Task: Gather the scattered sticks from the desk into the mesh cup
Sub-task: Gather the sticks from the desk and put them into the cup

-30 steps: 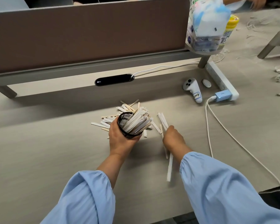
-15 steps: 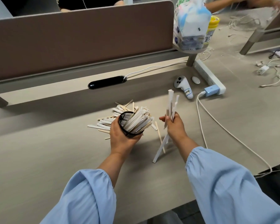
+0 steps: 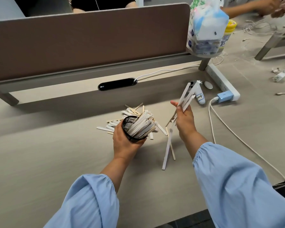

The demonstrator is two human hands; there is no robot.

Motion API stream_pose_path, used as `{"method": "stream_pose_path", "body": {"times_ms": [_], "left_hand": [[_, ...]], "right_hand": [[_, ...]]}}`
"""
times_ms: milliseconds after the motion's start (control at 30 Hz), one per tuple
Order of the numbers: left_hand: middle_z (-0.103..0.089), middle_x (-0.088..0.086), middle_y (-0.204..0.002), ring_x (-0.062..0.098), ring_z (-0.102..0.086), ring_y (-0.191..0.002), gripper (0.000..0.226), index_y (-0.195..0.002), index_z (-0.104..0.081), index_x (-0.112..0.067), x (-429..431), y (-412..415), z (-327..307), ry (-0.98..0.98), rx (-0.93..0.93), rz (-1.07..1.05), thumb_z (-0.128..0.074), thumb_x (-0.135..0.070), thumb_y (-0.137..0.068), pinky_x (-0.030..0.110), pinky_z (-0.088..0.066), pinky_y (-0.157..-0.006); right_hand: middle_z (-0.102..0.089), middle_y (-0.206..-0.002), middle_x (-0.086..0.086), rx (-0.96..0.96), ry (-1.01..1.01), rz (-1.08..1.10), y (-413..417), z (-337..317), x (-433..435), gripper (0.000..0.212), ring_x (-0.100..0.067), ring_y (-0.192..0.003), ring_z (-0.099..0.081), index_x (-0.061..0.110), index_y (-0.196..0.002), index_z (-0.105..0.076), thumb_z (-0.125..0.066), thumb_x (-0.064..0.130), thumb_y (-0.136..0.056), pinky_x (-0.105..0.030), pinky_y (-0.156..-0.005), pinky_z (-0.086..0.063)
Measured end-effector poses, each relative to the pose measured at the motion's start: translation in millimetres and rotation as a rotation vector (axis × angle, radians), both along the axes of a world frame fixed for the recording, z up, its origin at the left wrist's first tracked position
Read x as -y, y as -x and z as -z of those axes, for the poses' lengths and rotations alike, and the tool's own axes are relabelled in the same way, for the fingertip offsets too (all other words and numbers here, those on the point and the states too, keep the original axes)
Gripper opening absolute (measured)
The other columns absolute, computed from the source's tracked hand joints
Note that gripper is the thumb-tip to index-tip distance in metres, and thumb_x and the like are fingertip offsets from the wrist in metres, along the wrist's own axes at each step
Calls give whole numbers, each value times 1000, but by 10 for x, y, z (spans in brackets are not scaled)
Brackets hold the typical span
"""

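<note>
Left hand (image 3: 123, 142) gripped the cup (image 3: 135, 129); right hand (image 3: 184, 119) pinched sticks (image 3: 185, 97) mid-length; they looked light, stiff, slippery.

open desk (image 3: 48, 162) stretches left of the left hand (image 3: 123, 143) and along the near edge. a pile (image 3: 113, 125) crowds the far side of the cup (image 3: 132, 138); its mouth is packed but for a gap at the left. loose sticks (image 3: 166, 152) lie between the hands. right of the right hand (image 3: 185, 120) and its bundle (image 3: 185, 97) a cable (image 3: 209, 111) crosses; the divider (image 3: 89, 43) walls the back.
</note>
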State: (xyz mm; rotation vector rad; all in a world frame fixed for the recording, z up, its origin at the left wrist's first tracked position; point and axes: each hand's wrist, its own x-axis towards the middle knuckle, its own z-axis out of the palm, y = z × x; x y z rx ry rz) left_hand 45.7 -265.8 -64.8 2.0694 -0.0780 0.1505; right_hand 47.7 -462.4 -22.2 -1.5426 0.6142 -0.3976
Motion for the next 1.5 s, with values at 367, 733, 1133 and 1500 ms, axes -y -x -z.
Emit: {"method": "stream_pose_path", "body": {"times_ms": [367, 733, 1133, 1500], "left_hand": [[-52, 8, -119, 25, -49, -113, 90, -124, -46, -10, 102, -91, -10, 31, 2, 3, -83, -36, -45, 45, -41, -100], [-51, 8, -121, 25, -49, -115, 92, -125, -45, -10, 46, -51, 96, 20, -27, 2, -89, -25, -47, 46, -41, -100], [-52, 9, -121, 27, -50, -115, 92, -125, -45, -9, 42, -68, 109, 29, -23, -18, -90, -23, -46, 47, -41, -100], [-53, 9, -119, 26, -51, -113, 89, -123, -47, -10, 80, -69, 72, 15, -27, -12, -87, -31, -46, 47, -42, -98]], "right_hand": [[-56, -84, -13, -493, 122, -48, -109, 73, 109, 16, -22, -63, -48, 9, -91, -57, -40, 10, -91, -31, -58, -40], [-65, -115, -16, -907, 599, -354, 300, 420, -116, 44, -32, -109, -61, 5, -106, -61, -77, 31, -74, -32, -82, -48], [-56, -126, -21, -875, 613, -418, 136, 431, -94, 31, -37, -116, -55, 2, -125, -40, -39, 8, -94, -37, -93, -43], [-55, -77, -5, -347, -264, -211, 81, 359, -11, 31, -15, -68, -61, 4, -129, -44, -35, 3, -100, -19, -57, -49]]}}
